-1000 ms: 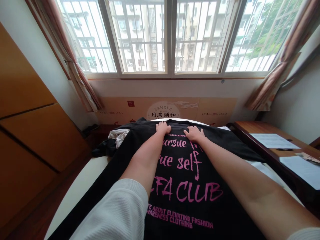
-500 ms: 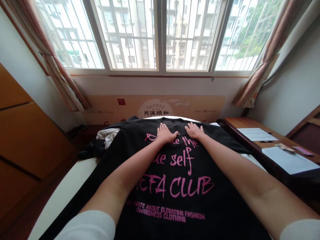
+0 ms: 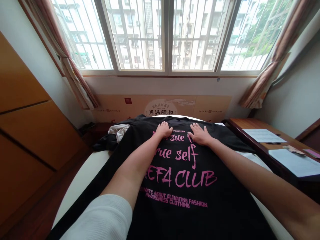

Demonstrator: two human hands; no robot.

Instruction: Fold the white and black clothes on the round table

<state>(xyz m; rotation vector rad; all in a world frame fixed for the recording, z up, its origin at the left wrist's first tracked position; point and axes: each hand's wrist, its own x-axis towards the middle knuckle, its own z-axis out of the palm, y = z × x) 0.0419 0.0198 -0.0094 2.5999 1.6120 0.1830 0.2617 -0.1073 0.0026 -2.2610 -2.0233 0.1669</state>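
Note:
A black long-sleeved top (image 3: 172,216) with pink lettering lies spread out, its neckline at the far side. My left hand (image 3: 163,129) rests flat on its upper chest, left of centre, fingers stretched toward the neckline. On the right part of the chest lies my right hand (image 3: 199,134), palm down with the fingers spread. Neither hand grips the cloth. Both forearms cover parts of the print. Under the top shows a white rounded table (image 3: 72,186).
White and dark cloth (image 3: 119,132) lies bunched at the table's far left. To the right, a wooden desk (image 3: 236,124) holds paper sheets (image 3: 295,162) and a pen. An orange cabinet (image 3: 22,133) stands at the left. A printed panel (image 3: 112,113) is below the barred window.
My hands have moved apart across the chest, uncovering more letters between them. The right fingers are spread wider. The camera view has shifted slightly left.

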